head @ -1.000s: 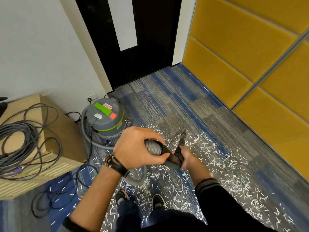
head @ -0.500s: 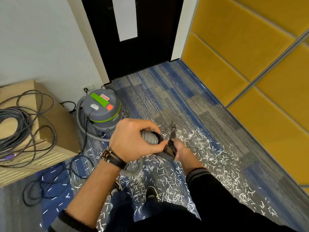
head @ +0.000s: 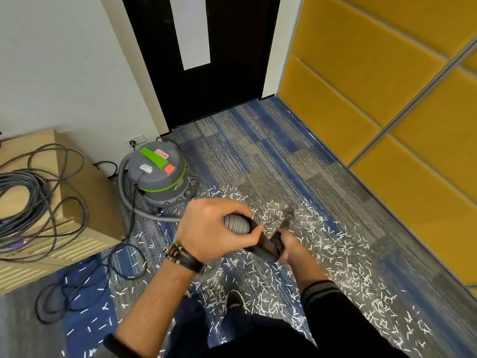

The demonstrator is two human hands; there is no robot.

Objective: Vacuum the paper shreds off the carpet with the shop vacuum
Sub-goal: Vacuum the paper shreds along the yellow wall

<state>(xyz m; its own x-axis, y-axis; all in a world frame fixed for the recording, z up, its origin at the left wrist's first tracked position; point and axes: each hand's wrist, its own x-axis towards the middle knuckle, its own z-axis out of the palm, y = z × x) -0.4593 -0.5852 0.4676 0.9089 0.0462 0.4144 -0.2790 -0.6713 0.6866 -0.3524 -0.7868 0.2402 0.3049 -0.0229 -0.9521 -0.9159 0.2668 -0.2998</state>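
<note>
On shop vacuum [head: 158, 174]: red-white label [head: 161, 153], writing unreadable.

carpet [head: 271, 156] blue-grey streaked | shreds [head: 335, 257] white | vacuum [head: 160, 174] grey, green band

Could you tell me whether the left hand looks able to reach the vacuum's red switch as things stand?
Probably not right away. The left hand is wrapped around the hose, so it isn't free, and the red switch sits on the vacuum farther off by the wall. Nothing blocks the path, though.
</note>
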